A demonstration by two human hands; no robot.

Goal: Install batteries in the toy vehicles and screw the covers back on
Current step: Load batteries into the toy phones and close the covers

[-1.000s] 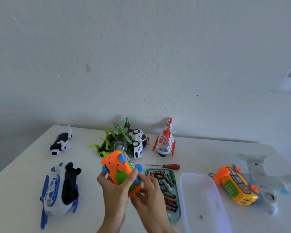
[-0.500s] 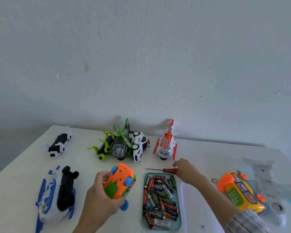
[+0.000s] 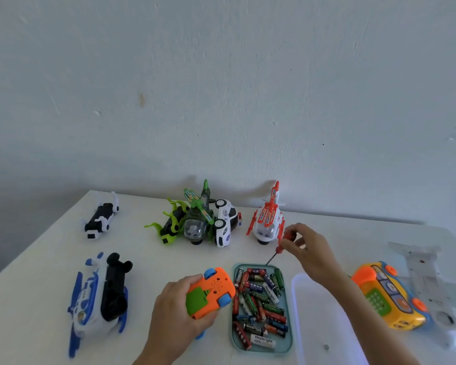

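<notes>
My left hand [image 3: 174, 309] grips an orange toy car [image 3: 212, 291] with blue wheels, held upside down just above the table. Its green battery cover [image 3: 197, 300] faces up. My right hand [image 3: 307, 246] pinches the red handle of a small screwdriver [image 3: 281, 247], lifted off the table with the tip pointing down toward the battery tray. That teal tray [image 3: 287, 346] lies between my hands and holds several loose batteries [image 3: 261, 304].
Along the wall stand a red-white helicopter [image 3: 267, 222], a green helicopter [image 3: 196, 222], a police car [image 3: 225, 225] and a black-white toy [image 3: 102, 219]. A blue-white helicopter [image 3: 95, 304] lies left. A clear lid [image 3: 324, 320], a yellow toy phone [image 3: 390, 296] and a white plane [image 3: 427, 280] lie right.
My right hand let go of the car, reached to the screwdriver behind the tray and lifted it. My left hand lowered the car and now holds it alone.
</notes>
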